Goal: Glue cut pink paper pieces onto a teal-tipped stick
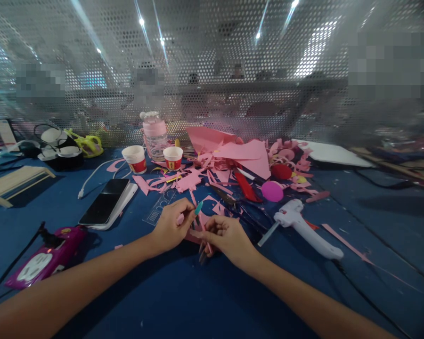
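Your left hand (174, 224) hides its grip; I cannot tell. Your right hand (229, 237) pinches a thin, flat pink strip (202, 225) between its fingers.

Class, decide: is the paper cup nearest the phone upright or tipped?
Upright: the paper cup stands base down on the blue table, rim up.

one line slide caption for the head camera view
Left hand and right hand work at a thin pink strip over a blue tabletop, between a smartphone and a white hot-glue gun.
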Demonstrator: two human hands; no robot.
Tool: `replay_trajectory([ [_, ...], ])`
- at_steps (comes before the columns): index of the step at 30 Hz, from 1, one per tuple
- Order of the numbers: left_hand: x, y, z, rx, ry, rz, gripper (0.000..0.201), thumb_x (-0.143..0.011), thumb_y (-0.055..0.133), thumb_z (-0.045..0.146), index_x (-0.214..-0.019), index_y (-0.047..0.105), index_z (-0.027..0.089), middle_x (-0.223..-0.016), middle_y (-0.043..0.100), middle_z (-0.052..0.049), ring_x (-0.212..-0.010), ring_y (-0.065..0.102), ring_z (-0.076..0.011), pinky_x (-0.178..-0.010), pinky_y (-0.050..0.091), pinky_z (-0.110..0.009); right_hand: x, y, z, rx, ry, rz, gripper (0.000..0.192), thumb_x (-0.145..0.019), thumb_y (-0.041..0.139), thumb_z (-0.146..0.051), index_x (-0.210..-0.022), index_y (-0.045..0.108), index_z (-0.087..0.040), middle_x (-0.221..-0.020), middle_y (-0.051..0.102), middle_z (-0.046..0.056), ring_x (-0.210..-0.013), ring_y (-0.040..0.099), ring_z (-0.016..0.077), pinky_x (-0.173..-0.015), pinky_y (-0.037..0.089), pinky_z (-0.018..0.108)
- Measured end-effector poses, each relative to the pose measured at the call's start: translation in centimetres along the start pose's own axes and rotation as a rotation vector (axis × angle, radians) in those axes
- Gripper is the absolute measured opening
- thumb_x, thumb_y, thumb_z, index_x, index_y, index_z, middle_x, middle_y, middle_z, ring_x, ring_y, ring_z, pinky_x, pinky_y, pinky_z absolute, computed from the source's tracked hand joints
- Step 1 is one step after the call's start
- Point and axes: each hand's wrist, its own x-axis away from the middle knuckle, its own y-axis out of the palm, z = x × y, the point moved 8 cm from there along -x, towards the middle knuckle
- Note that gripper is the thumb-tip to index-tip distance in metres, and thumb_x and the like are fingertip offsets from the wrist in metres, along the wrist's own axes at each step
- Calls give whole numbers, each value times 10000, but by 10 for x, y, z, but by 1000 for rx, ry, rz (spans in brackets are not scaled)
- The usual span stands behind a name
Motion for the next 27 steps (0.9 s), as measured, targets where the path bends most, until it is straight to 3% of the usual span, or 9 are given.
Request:
replay_trajectory([
  [8,1,-2,5,-6,65,14,178,-832,399,195,-656,426,182,-648,481,1,-598,459,-113,-585,373,-238,1,0,-3,33,-5,4,363,-514,759,-358,-594,452,-181,-397,531,-74,-343,532,95,-379,464,205],
  [19,2,-1,6,55,101,-8,179,-867,360,201,-698,416,184,-677,472,-2,-604,441,-109,-582,366,-240,1,5,-2,-11,15,-61,345,-533,736,-398,-612,492,-167,-486,608,-41,-368,559,91,-392,480,204],
  [27,1,0,-5,130,-10,-24,189,-881,341,227,-716,422,178,-672,446,6,-612,430,-111,-591,360,-242,2,4,-2,-7,33,-41,350,-539,744,-389,-624,501,-151,-483,589,-38,-391,578,88,-392,500,188],
])
